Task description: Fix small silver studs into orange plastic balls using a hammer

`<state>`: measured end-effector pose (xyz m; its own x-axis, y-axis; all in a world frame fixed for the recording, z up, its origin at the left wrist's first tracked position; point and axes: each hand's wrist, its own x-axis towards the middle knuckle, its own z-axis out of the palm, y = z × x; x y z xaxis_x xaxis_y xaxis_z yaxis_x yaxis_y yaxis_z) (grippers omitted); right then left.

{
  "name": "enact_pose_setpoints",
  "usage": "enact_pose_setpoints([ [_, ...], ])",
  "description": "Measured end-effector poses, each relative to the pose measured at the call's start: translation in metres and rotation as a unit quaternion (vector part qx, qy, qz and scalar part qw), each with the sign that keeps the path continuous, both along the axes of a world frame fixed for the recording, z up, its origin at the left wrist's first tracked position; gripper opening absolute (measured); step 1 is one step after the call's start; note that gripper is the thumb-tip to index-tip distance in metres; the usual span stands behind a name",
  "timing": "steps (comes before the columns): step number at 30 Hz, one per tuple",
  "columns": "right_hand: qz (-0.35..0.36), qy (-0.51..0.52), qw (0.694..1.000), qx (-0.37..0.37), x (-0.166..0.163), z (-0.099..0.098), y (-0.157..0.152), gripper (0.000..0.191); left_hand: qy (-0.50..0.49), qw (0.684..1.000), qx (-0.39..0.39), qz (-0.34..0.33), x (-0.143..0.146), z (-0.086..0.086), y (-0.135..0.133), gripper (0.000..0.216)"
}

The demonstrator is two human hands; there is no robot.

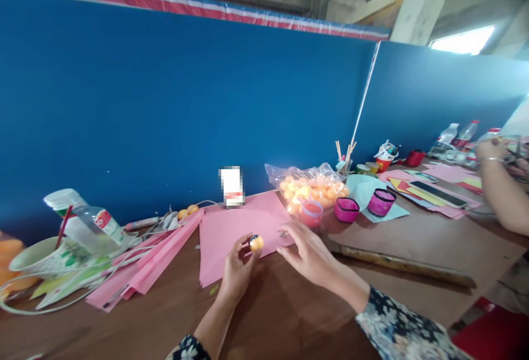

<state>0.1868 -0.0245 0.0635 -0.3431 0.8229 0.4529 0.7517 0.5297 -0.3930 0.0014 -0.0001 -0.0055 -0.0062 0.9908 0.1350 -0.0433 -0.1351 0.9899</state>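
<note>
Just below frame centre, pinching a dark-patched orange ball [257,244] in the left hand [239,266]; holding the right hand [306,251] loosely spread nearby, apparently empty. Perhaps partly done, with many balls [317,192] remaining in the clear bag [278,175] right of centre.

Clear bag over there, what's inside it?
The bag holds many orange balls. Any deeper in are hidden behind the front ones, and the red cup blocks a bit of its bottom.

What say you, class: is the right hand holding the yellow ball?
No, the left hand holds the yellow ball, the right hand apart from it.
</note>
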Motion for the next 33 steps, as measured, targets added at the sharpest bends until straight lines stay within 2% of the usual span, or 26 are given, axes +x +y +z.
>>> enact_pose_setpoints([
  [2,-0.028,0.029,0.999,0.010,-0.012,-0.013,0.015,0.026,-0.009,1.000,-0.002,0.006,-0.002,-0.001,0.001,0.048],
  [5,-0.081,-0.022,0.996,0.032,-0.018,-0.035,0.035,0.024,-0.019,1.000,-0.005,0.013,-0.002,-0.002,0.002,0.050],
  [10,-0.080,-0.119,0.990,0.020,-0.010,-0.054,0.047,0.022,-0.026,1.000,0.003,0.013,-0.001,-0.003,0.003,0.049],
  [14,-0.054,-0.179,0.982,-0.007,-0.010,-0.049,0.050,0.024,-0.044,0.999,-0.004,0.011,0.000,-0.006,0.004,0.051],
  [20,-0.082,-0.246,0.965,-0.031,-0.014,-0.043,0.057,0.024,-0.046,0.999,-0.004,0.008,0.002,-0.005,0.004,0.045],
  [23,-0.077,-0.242,0.967,-0.024,-0.014,-0.046,0.057,0.024,-0.028,1.000,-0.009,0.006,0.001,-0.001,0.001,0.041],
  [26,-0.064,-0.228,0.970,-0.049,-0.012,-0.045,0.055,0.023,-0.012,1.000,-0.013,-0.003,0.001,0.001,0.000,0.040],
  [33,-0.045,-0.209,0.972,-0.092,-0.010,-0.032,0.049,0.023,-0.031,0.999,-0.026,-0.010,0.000,0.002,-0.004,0.044],
])
